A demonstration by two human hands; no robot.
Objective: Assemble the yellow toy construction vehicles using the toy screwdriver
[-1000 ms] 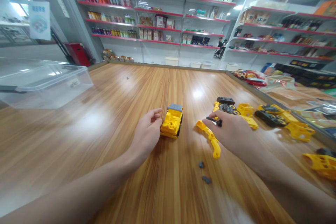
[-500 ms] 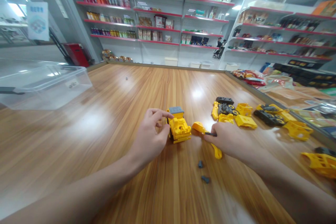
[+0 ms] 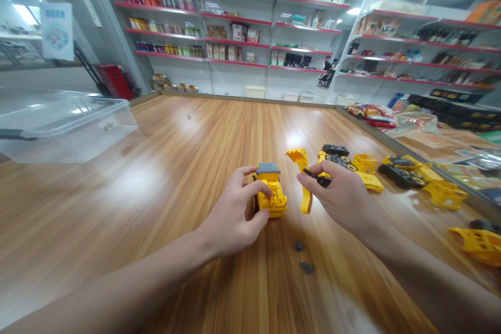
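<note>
My left hand [image 3: 240, 211] is around the left side of a yellow toy construction vehicle [image 3: 277, 197] with a grey roof [image 3: 268, 168]. Its thumb and fingers grip the yellow body, which stands on the table. Between the thumb and fingers of my right hand [image 3: 340, 193] is a yellow toy digger arm [image 3: 306, 202] with a toothed bucket [image 3: 298, 155] at its upper end and a black part [image 3: 318, 178] at its middle. The arm is raised just right of the vehicle, apart from it. Two small grey pieces [image 3: 299, 246] [image 3: 307, 267] lie nearer to me.
Behind my right hand lie yellow and black toy parts [image 3: 366, 163], with more toy vehicle parts [image 3: 445, 194] farther right. A clear plastic box [image 3: 78, 133] stands at the left. Packets [image 3: 371, 115] line the right edge of the wooden table [image 3: 188, 167].
My right hand has lifted the digger arm from the table and turned it more upright, bucket up. My left hand has moved right and closed on the toy vehicle, which has turned slightly.
</note>
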